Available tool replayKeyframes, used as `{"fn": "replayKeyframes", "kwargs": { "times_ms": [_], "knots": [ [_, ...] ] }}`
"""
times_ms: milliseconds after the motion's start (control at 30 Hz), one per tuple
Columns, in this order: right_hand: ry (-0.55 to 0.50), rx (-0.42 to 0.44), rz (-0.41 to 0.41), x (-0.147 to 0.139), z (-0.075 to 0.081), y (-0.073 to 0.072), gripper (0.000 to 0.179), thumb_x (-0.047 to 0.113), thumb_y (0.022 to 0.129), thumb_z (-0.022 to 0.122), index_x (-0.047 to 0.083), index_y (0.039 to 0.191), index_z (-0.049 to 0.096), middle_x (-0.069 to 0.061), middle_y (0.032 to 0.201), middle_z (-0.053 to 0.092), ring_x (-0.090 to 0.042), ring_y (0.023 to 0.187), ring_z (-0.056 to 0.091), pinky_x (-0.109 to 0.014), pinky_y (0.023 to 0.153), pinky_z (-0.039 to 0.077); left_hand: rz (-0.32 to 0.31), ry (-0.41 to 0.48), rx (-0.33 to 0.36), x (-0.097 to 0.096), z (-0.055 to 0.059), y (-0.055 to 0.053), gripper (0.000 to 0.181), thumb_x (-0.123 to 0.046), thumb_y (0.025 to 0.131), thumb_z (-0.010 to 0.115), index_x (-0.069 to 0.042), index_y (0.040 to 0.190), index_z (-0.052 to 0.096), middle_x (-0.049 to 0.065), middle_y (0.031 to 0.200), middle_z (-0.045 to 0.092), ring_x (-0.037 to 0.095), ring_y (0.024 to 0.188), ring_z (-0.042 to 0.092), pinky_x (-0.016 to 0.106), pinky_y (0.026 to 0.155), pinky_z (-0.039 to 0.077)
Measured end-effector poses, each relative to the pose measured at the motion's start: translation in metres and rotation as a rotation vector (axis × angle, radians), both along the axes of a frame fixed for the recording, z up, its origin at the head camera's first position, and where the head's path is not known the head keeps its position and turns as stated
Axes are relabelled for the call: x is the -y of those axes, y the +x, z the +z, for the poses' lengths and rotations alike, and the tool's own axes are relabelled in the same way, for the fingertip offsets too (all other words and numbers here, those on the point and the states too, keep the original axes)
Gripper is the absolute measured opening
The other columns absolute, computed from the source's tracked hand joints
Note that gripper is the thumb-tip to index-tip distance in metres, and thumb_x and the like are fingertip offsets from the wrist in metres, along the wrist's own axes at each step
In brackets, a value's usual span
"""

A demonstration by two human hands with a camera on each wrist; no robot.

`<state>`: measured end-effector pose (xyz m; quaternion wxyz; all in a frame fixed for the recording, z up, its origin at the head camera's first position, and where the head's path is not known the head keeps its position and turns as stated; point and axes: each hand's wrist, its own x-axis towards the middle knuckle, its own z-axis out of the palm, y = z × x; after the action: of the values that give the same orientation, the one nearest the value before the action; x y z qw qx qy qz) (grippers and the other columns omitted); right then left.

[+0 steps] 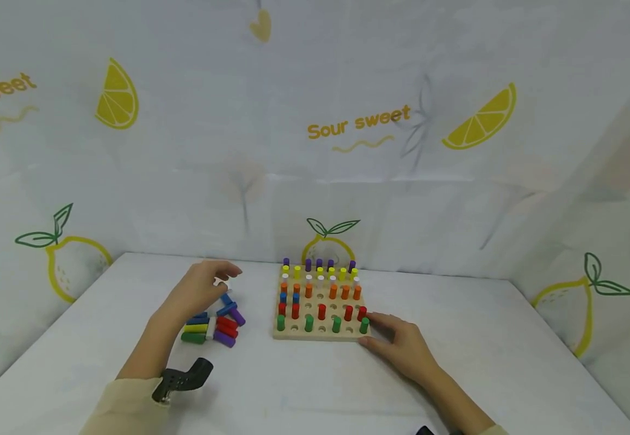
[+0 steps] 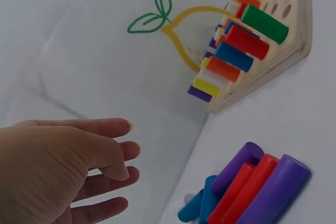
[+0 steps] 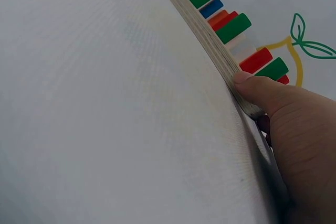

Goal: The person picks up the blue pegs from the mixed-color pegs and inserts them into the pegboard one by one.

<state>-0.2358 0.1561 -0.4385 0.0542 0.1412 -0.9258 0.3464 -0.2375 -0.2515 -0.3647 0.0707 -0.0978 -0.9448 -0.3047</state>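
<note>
My left hand [image 1: 201,289] is raised over a loose pile of coloured pegs, its fingers loosely extended and nothing between them in the left wrist view. Below it lie a yellow peg [image 1: 195,328], a green peg [image 1: 193,338], a white peg [image 1: 211,329], red pegs [image 1: 227,324], blue pegs [image 1: 226,309] and purple pegs [image 2: 275,192]. To the right stands a wooden pegboard [image 1: 315,338] with rows of upright pegs. My right hand [image 1: 402,347] grips its near right corner, thumb [image 3: 254,87] on the front edge and other fingers along the side, partly hidden.
Purple and yellow pegs fill the board's far rows, with white, orange, blue, red and green nearer. Several holes [image 1: 294,328] show bare in the nearer rows. A white cloth printed with lemons [image 1: 328,249] hangs behind the white table [image 1: 304,386].
</note>
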Motion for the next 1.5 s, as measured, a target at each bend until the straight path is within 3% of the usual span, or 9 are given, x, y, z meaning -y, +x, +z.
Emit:
{"fn": "replayKeyframes", "kwargs": {
  "times_ms": [200, 400, 600, 867, 1133, 1500],
  "knots": [
    [0.002, 0.004, 0.001, 0.0, 0.001, 0.0, 0.056, 0.039, 0.084, 0.081, 0.012, 0.131, 0.067, -0.009, 0.135, 0.068, -0.034, 0.134, 0.058, -0.055, 0.113, 0.044, -0.012, -0.061, 0.056, 0.006, -0.016, -0.009, 0.032, -0.001, 0.093, 0.059, -0.01, 0.121, 0.072, 0.015, 0.123, 0.07, 0.034, 0.114, 0.062, 0.057, 0.1, 0.053],
    [0.006, -0.006, 0.0, -0.001, 0.0, 0.0, 0.056, 0.04, 0.084, 0.081, 0.012, 0.131, 0.067, -0.009, 0.135, 0.068, -0.034, 0.133, 0.059, -0.055, 0.113, 0.044, 0.022, -0.09, 0.12, 0.009, -0.026, -0.011, 0.036, 0.003, 0.09, 0.059, -0.013, 0.119, 0.073, 0.016, 0.122, 0.068, 0.032, 0.111, 0.061, 0.058, 0.1, 0.053],
    [0.003, 0.001, -0.002, 0.0, 0.0, -0.001, 0.056, 0.04, 0.084, 0.082, 0.012, 0.131, 0.068, -0.008, 0.135, 0.068, -0.034, 0.134, 0.058, -0.055, 0.114, 0.044, 0.026, -0.109, 0.112, 0.012, -0.033, -0.012, 0.03, -0.001, 0.09, 0.064, -0.012, 0.116, 0.074, 0.014, 0.118, 0.071, 0.028, 0.107, 0.064, 0.057, 0.1, 0.053],
    [0.014, 0.005, -0.004, -0.001, 0.0, -0.001, 0.057, 0.041, 0.085, 0.081, 0.013, 0.131, 0.067, -0.008, 0.136, 0.068, -0.033, 0.134, 0.058, -0.054, 0.113, 0.044, 0.056, -0.132, 0.099, 0.011, -0.038, -0.013, 0.026, -0.003, 0.09, 0.068, -0.009, 0.114, 0.074, 0.013, 0.116, 0.073, 0.03, 0.108, 0.066, 0.054, 0.101, 0.054],
    [0.008, 0.011, -0.006, -0.001, 0.0, 0.0, 0.056, 0.041, 0.085, 0.081, 0.013, 0.132, 0.067, -0.008, 0.136, 0.068, -0.034, 0.134, 0.058, -0.055, 0.114, 0.044, 0.059, -0.146, 0.095, 0.014, -0.038, -0.012, 0.022, -0.006, 0.089, 0.071, -0.006, 0.111, 0.073, 0.008, 0.097, 0.073, 0.02, 0.089, 0.064, 0.046, 0.089, 0.059],
    [0.004, 0.0, -0.004, -0.001, 0.0, -0.001, 0.057, 0.041, 0.084, 0.081, 0.013, 0.132, 0.067, -0.008, 0.135, 0.068, -0.034, 0.134, 0.058, -0.055, 0.114, 0.043, 0.067, -0.161, 0.107, 0.016, -0.042, -0.014, 0.021, -0.011, 0.092, 0.07, -0.006, 0.113, 0.074, 0.009, 0.1, 0.074, 0.02, 0.088, 0.065, 0.048, 0.09, 0.058]
  ]
}}
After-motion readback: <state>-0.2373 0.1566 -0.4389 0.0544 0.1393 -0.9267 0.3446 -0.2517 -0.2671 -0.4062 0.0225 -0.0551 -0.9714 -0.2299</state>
